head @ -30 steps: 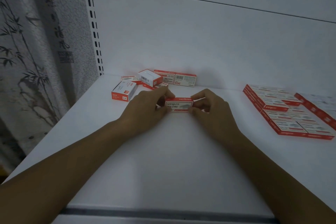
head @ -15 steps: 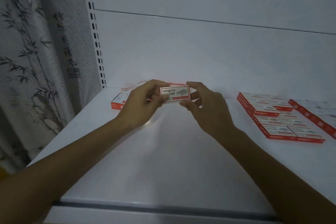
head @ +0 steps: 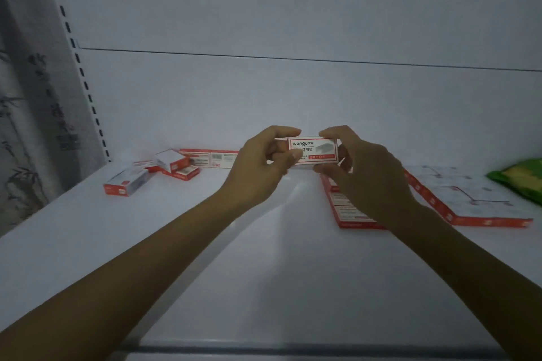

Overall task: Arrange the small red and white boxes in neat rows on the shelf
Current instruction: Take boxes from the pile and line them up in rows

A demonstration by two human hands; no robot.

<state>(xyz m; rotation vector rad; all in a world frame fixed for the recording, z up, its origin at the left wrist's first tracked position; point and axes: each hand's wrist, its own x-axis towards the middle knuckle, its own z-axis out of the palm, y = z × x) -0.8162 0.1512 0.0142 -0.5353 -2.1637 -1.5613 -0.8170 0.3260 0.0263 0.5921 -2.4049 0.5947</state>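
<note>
The small red and white box [head: 312, 151] is held in the air above the shelf [head: 264, 258], printed face toward us. The left hand [head: 258, 167] pinches one end between thumb and curled fingers, and the right hand [head: 366, 182] pinches the other. We judge this the carrying step (one box at a time, it seems). Next we would set it flush against the tidy rows [head: 349, 212] at right, edges aligned. The loose boxes [head: 173, 165] lie at back left.
</note>
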